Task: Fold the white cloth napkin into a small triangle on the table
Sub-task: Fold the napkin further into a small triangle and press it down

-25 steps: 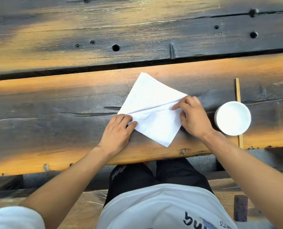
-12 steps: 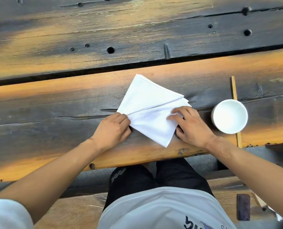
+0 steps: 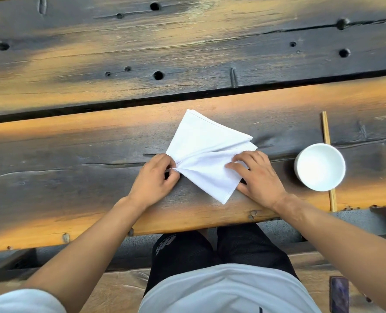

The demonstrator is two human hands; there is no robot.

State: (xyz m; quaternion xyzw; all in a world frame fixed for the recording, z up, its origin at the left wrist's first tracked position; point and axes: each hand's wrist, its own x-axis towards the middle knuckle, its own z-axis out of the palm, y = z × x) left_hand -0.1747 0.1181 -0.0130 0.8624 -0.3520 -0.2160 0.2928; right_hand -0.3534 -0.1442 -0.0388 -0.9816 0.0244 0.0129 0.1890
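Note:
The white cloth napkin (image 3: 206, 150) lies on the dark wooden table (image 3: 74, 159), folded into layers that fan out from a pinched left corner. My left hand (image 3: 155, 179) pinches that left corner between thumb and fingers, bunching the cloth. My right hand (image 3: 258, 177) rests on the napkin's right side, its fingers holding the edge of the upper flap, which lifts slightly. The napkin's lower point reaches toward the table's near edge. Stacked layer edges show at its right corner.
A white bowl (image 3: 320, 167) stands to the right of my right hand, on top of a pair of wooden chopsticks (image 3: 326, 132). A dark gap (image 3: 119, 105) runs between the table planks behind the napkin. A phone (image 3: 339, 294) lies on the bench at lower right.
My left hand has gone from pressing flat to pinching the napkin's left corner. My right hand slid down from the right corner onto the lower flap, and the layers have spread apart.

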